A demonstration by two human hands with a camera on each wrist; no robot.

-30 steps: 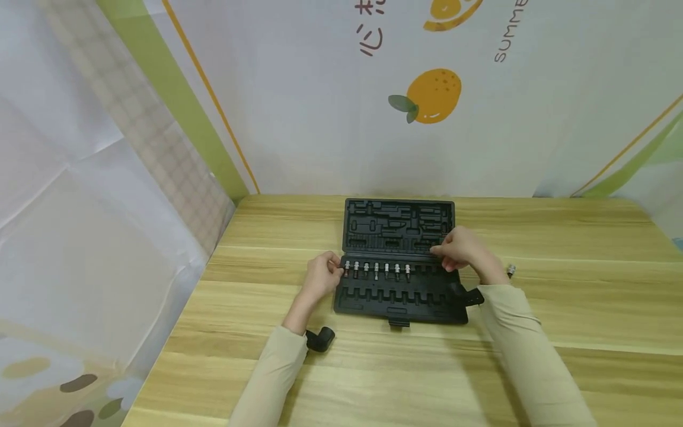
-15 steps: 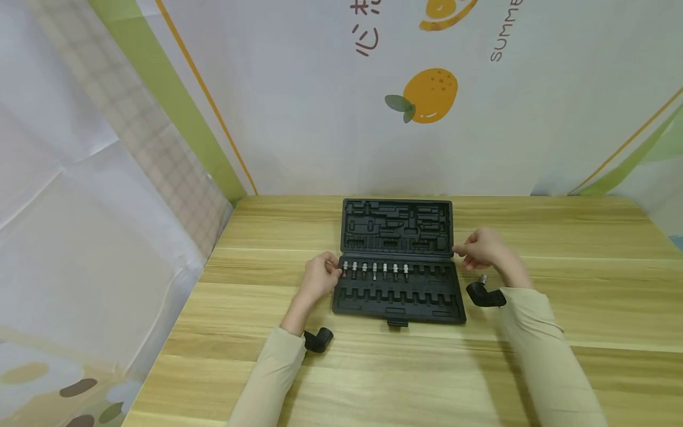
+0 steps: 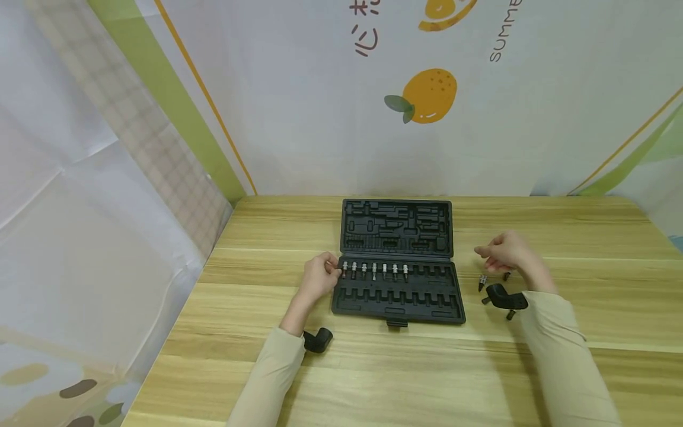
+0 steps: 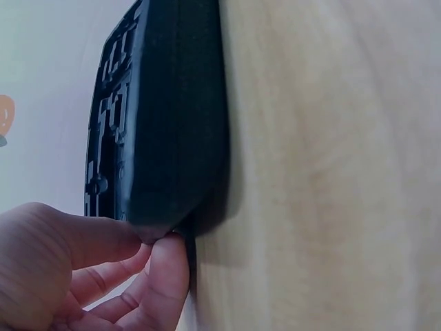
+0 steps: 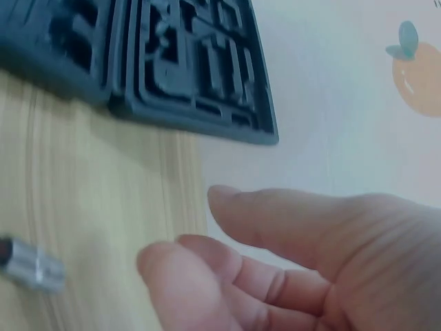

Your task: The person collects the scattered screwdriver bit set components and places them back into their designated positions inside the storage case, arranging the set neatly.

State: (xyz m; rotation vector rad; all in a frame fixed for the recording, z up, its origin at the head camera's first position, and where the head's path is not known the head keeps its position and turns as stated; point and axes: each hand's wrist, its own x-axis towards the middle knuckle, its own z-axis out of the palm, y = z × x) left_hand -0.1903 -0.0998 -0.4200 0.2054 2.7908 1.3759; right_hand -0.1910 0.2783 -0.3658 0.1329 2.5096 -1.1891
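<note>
A black plastic socket case (image 3: 395,303) lies unfolded on the table, its lid (image 3: 396,225) toward the wall. A row of several bit sockets (image 3: 395,272) sits in the upper slots of its near half, from the left end to past the middle. My left hand (image 3: 322,276) pinches the case's left edge between thumb and fingers, as the left wrist view also shows. To the right of the case my right hand (image 3: 511,252) hovers with thumb and fingers apart, nothing between them. Below it lies a loose bit socket (image 3: 482,283), silver with a dark tip.
More loose bits lie around it, including one dark bit (image 3: 510,315) partly below the black wrist camera (image 3: 504,298). Another wrist camera (image 3: 318,340) is on the left arm. A printed cloth (image 3: 320,118) hangs along the table's back edge.
My right hand has moved right, from over the case's right side to above the loose bit sockets, uncovering the case's right slots. My left hand stays at the case's left edge.
</note>
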